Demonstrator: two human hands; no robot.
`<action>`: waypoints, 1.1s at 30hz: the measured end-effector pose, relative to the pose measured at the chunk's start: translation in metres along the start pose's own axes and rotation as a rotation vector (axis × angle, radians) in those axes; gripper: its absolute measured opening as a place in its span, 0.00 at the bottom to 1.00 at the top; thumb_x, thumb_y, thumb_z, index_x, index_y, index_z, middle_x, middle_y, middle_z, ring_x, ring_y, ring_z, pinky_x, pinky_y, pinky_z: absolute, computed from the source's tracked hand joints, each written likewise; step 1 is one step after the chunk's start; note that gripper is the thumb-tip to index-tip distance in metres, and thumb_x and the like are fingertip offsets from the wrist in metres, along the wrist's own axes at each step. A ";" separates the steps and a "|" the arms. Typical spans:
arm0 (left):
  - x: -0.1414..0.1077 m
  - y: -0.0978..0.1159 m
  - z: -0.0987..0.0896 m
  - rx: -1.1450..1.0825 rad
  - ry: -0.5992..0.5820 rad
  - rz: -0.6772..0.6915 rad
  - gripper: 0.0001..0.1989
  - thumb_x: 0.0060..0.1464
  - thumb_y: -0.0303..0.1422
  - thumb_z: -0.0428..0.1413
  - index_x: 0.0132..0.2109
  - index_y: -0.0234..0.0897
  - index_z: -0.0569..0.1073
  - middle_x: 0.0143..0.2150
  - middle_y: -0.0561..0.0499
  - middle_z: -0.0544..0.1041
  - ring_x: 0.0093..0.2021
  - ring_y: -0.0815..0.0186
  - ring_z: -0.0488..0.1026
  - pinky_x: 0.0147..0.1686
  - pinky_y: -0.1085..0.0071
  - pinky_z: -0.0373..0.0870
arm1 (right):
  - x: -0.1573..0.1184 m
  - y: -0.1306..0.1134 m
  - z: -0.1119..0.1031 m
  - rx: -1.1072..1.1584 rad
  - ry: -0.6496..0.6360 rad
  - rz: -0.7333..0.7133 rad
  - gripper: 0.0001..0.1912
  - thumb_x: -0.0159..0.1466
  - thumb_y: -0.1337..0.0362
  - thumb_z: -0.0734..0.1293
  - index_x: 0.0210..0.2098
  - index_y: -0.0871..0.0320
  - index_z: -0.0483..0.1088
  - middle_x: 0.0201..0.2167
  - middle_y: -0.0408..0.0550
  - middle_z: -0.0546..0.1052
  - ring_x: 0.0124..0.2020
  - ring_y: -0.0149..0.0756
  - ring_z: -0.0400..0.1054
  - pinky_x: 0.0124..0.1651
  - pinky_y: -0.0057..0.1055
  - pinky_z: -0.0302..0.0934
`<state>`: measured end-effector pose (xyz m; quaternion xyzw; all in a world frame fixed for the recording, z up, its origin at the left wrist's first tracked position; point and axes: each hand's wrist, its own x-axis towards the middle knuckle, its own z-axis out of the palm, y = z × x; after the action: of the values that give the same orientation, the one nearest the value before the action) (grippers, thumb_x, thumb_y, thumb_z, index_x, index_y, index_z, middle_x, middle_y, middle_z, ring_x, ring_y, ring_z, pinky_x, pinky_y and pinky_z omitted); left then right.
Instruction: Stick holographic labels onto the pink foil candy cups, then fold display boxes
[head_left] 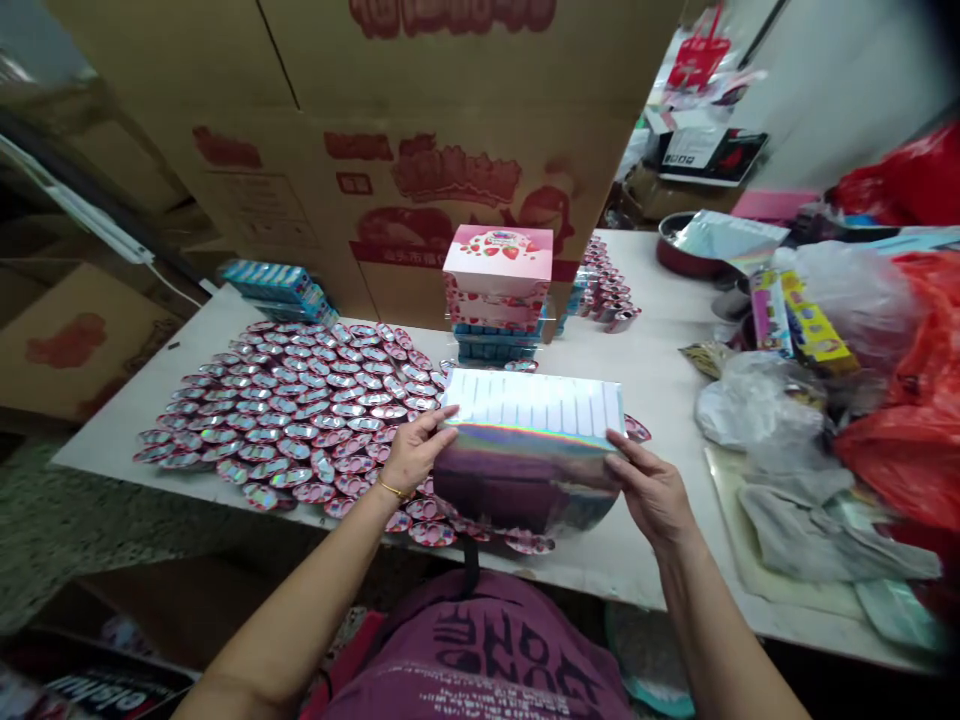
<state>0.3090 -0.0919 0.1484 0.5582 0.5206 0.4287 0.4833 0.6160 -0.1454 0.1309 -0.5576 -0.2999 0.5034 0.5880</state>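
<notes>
Between my two hands is a shiny silver sheet [525,470], its upper strip pale with dark lines and its lower part curved and mirror-like. My left hand [418,450], with a gold bracelet at the wrist, pinches its left edge. At the right edge, my right hand [651,488] grips it between thumb and fingers. Many small oval packs [300,400] with silver tops and pink-red sides cover the table to the left, some partly under the sheet. Just beyond the sheet stands a pink strawberry-print box [499,265] on top of blue packs [496,343].
A large printed cardboard carton [465,130] stands at the back of the white table [660,340]. Blue packs [281,290] sit at the back left. Plastic bags [750,405], a grey cloth [817,525], a red bag [892,400] and a dark red pan [686,250] crowd the right side.
</notes>
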 end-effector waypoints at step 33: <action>-0.064 0.055 -0.019 0.239 -0.278 0.218 0.09 0.50 0.30 0.55 0.41 0.37 0.72 0.36 0.48 0.78 0.36 0.66 0.75 0.36 0.71 0.72 | -0.034 -0.026 0.067 -1.262 -0.687 -1.276 0.12 0.62 0.74 0.55 0.30 0.59 0.68 0.16 0.41 0.67 0.19 0.27 0.58 0.24 0.27 0.46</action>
<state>0.2941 -0.1534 0.2070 0.7182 0.4329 0.3325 0.4315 0.5506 -0.1495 0.1760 -0.3252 -0.9186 -0.0297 0.2228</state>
